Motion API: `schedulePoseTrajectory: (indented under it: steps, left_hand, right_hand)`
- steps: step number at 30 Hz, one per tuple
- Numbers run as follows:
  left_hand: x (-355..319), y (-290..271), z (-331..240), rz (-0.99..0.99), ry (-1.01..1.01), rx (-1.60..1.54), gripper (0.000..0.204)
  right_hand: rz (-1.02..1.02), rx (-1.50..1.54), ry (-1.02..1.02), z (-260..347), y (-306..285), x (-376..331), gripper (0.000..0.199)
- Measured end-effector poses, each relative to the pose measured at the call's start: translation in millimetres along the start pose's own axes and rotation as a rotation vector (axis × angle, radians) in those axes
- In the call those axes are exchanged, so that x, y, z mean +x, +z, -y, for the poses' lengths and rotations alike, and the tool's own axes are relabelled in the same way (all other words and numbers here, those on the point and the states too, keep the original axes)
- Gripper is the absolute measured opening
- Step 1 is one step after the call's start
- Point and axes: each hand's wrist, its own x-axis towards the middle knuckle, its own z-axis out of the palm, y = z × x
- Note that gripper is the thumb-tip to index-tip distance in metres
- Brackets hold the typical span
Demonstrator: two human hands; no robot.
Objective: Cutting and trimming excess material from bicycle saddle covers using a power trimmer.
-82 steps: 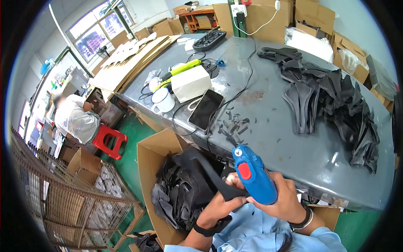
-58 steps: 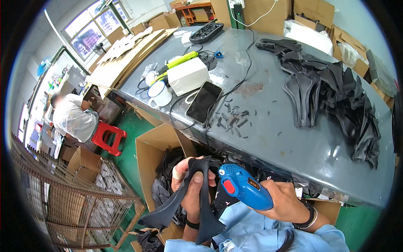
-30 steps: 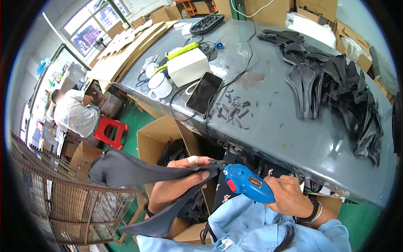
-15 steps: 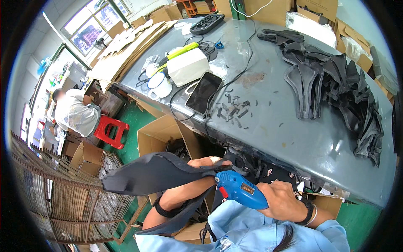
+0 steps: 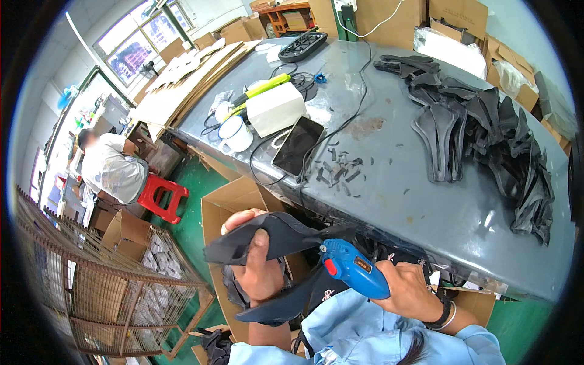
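My left hand point(image 5: 261, 275) is closed on a black pliable piece point(image 5: 277, 236), its thumb pressed over the near face. The piece looks like a bicycle saddle cover; one part stretches toward the cutter and another flap hangs below my wrist. My right hand point(image 5: 403, 287) grips a blue cordless electric cutter point(image 5: 353, 267) with a red button. The cutter's head touches or nearly touches the narrow right end of the piece; the blade itself is hidden. Small black offcuts point(image 5: 338, 174) are scattered on the grey table point(image 5: 389, 207) beyond my hands.
Similar black pieces point(image 5: 441, 140) are heaped on the table's right. A phone point(image 5: 298, 146), an enamel mug point(image 5: 235, 134), a white box point(image 5: 276, 109) and cables lie at its left. A cardboard box point(image 5: 213, 213) and a wire cage point(image 5: 115, 292) stand left, near a seated person point(image 5: 115, 167).
My left hand has come round to hold the piece with its thumb on top, and the piece's wide end has drawn in to the right. The cutter has tilted slightly, staying at the narrow end.
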Motion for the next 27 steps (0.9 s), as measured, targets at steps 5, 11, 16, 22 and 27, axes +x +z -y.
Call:
schedulePoseTrajectory:
  steps: [5, 11, 16, 22, 27]
  left_hand:
    - [-12, 6, 14, -0.097, 0.021, 0.024, 0.039]
    - [-26, 14, 22, -0.137, 0.087, 0.036, 0.036]
    - [-35, 20, 26, -0.154, 0.091, 0.066, 0.032]
    - [-40, 26, 28, -0.124, 0.163, 0.095, 0.030]
    - [-39, 26, 20, -0.069, 0.096, 0.131, 0.033]
  right_hand:
    - [-0.035, 0.036, -0.010, 2, 0, 1, 0.044]
    - [-0.019, 0.124, 0.008, 3, 2, 0, 0.048]
    - [-0.034, 0.148, 0.044, 7, 3, 0, 0.048]
    - [-0.055, 0.156, 0.037, 12, 5, 1, 0.049]
    - [-0.085, 0.085, 0.030, 16, 3, 2, 0.048]
